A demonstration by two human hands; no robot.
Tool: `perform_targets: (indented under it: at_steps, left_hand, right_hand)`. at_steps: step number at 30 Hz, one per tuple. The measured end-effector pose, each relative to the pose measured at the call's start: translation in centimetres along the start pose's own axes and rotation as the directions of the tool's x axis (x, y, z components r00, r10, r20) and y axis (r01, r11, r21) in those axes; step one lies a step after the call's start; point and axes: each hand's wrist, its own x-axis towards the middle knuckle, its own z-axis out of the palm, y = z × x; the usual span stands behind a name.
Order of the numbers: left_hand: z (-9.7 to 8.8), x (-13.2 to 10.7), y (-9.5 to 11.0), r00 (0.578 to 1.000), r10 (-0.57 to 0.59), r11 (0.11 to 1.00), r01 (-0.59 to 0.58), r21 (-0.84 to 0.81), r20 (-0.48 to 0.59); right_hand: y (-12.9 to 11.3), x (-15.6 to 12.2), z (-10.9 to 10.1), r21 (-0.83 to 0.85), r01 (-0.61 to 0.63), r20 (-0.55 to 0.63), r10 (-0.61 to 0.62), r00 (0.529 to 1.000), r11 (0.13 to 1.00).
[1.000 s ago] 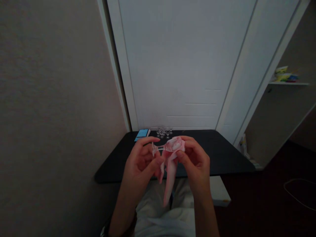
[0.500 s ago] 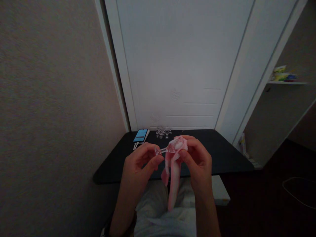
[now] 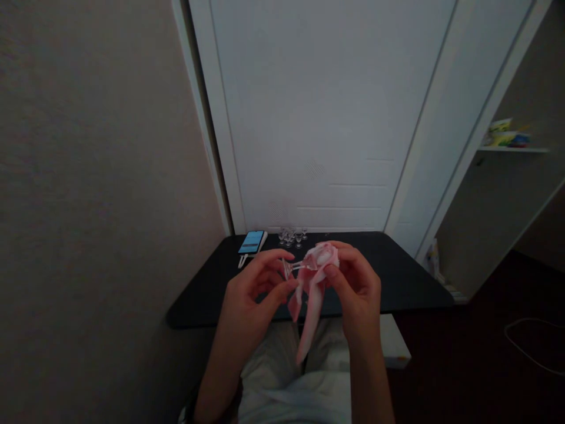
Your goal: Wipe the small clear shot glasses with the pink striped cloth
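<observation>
A small clear stemmed glass (image 3: pixel 289 268) lies sideways between my hands, above the near part of the black table (image 3: pixel 198 300). By its foot, my left hand (image 3: pixel 260 285) grips it between thumb and fingers. My right hand (image 3: pixel 353 280) is closed around a pink and white cloth (image 3: pixel 314 294), bunched over the glass's bowl. The cloth's loose ends hang down below. Most of the bowl is hidden in the folds. Several similar small stemmed glasses (image 3: pixel 298 239) stand upright in a cluster at the table's back edge.
A phone (image 3: pixel 251 242) with a lit screen lies at the back left of the table, a white cable (image 3: pixel 242 259) beside it. Behind the table rises a white panelled door (image 3: pixel 318 118). A white box (image 3: pixel 394 341) sits below the table's front edge at right.
My left fingers have shifted on the foot of the glass, which has turned and moved slightly right. The cloth in my right hand has moved slightly, its hanging end swinging left.
</observation>
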Motion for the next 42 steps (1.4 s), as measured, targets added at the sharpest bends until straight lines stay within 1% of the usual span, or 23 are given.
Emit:
perform_targets:
  at_steps: [4, 9, 12, 16, 21, 25, 30, 33, 36, 39, 42]
  left_hand:
    - [-0.07, -0.01, 0.18, 0.999, -0.019, 0.998, 0.017, 0.058, 0.029]
    - [-0.09, -0.03, 0.26, 0.997, -0.028, 0.999, 0.027, 0.019, 0.074]
    - [-0.05, 0.00, 0.20, 0.997, -0.044, 0.999, 0.044, -0.007, 0.066]
    - [0.08, 0.03, 0.07, 0.997, -0.041, 0.998, 0.043, -0.036, 0.062]
    - [0.12, -0.01, -0.01, 0.997, -0.038, 0.999, 0.036, 0.030, 0.067]
    - [-0.10, -0.11, 0.12, 0.999, -0.023, 0.998, 0.021, 0.054, 0.043]
    - [-0.20, -0.11, 0.16, 0.998, -0.053, 0.999, 0.052, 0.007, 0.029]
    - [-0.06, -0.04, 0.07, 0.998, -0.055, 0.997, 0.056, -0.048, 0.015]
    - [0.14, -0.05, 0.04, 0.998, -0.056, 0.995, 0.059, -0.076, 0.037]
    - [0.22, -0.12, 0.09, 0.997, -0.059, 0.997, 0.062, -0.053, 0.053]
    - [0.13, -0.15, 0.16, 0.998, -0.046, 0.999, 0.046, 0.002, 0.037]
  right_hand:
    - [-0.11, 0.02, 0.07, 0.012, 0.012, -0.004, -0.012, 1.000, 1.000]
    - [-0.14, -0.05, 0.04, -0.002, -0.005, 0.025, 0.005, 1.000, 1.000]
    - [-0.05, -0.06, -0.06, 0.002, -0.017, 0.041, 0.017, 0.999, 1.000]
    - [0.10, -0.03, -0.18, -0.010, -0.032, 0.026, 0.032, 0.999, 0.999]
    - [0.18, -0.04, -0.20, -0.016, -0.027, 0.010, 0.027, 1.000, 1.000]
    - [-0.06, -0.03, -0.17, -0.016, -0.009, 0.041, 0.009, 0.999, 1.000]
    - [-0.19, -0.06, -0.17, -0.006, -0.004, 0.083, 0.004, 0.997, 1.000]
    - [-0.05, -0.09, -0.13, -0.008, -0.022, 0.060, 0.022, 0.998, 1.000]
    - [0.07, -0.09, -0.07, -0.010, -0.032, 0.030, 0.033, 0.999, 0.999]
    - [0.05, -0.08, -0.06, -0.014, -0.031, 0.021, 0.031, 0.999, 0.999]
    - [-0.05, -0.07, -0.08, -0.009, -0.022, 0.031, 0.022, 0.999, 1.000]
